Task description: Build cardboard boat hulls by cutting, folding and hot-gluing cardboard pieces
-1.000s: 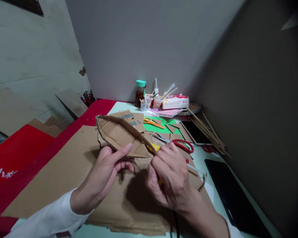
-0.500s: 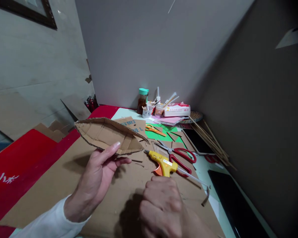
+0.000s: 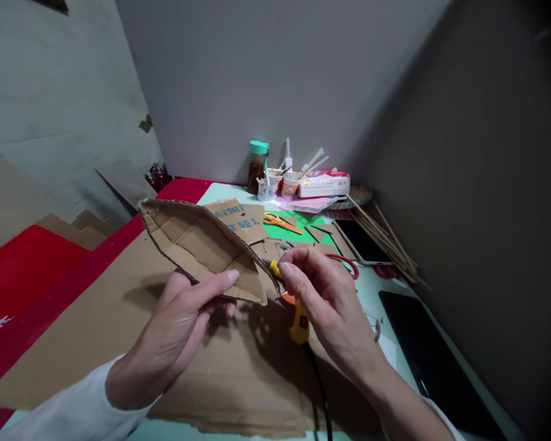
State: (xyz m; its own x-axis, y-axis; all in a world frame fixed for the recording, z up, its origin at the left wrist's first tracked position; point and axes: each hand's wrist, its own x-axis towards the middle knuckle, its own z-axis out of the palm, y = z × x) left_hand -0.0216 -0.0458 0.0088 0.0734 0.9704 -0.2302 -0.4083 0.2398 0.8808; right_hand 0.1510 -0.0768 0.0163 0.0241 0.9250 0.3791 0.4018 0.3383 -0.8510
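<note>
Right hand, since the earlier frame: risen from the low front (image 3: 328,300) to beside the near pointed end of the shell.
Right fingers: bent inward, thumb and index close together in front of the glue gun; whether they grasp anything, cannot tell.
Left hand: grasping the shell (image 3: 188,312), thumb on the inner face, other fingers beneath.
Cardboard shell: hollow, pointed at both ends (image 3: 206,242); held tilted above the large cardboard sheet (image 3: 239,373), creased inside facing up.
Glue gun: yellow (image 3: 300,327), partly hidden by the right hand, black cord (image 3: 321,392) trailing toward the front edge.
Red-handled scissors: beyond the right hand (image 3: 349,266), mostly covered.
Orange scissors: on the green sheet (image 3: 282,223), near cardboard scraps.
Sticks: loose bundle (image 3: 386,242), lying partly across the tablet (image 3: 362,241).
White cup: patterned (image 3: 267,192), thin pieces standing in it.
Brownish-pink cup: just to the right (image 3: 290,185), pale sticks leaning out over its rim.
Third cup: partly hidden behind these two (image 3: 275,177); contents too small to identify.
Tissue pack: white and red (image 3: 324,185), beside the cups.
Bottle: teal lid on, dark brown liquid inside (image 3: 256,171), upright near the grey panel (image 3: 280,73).
</note>
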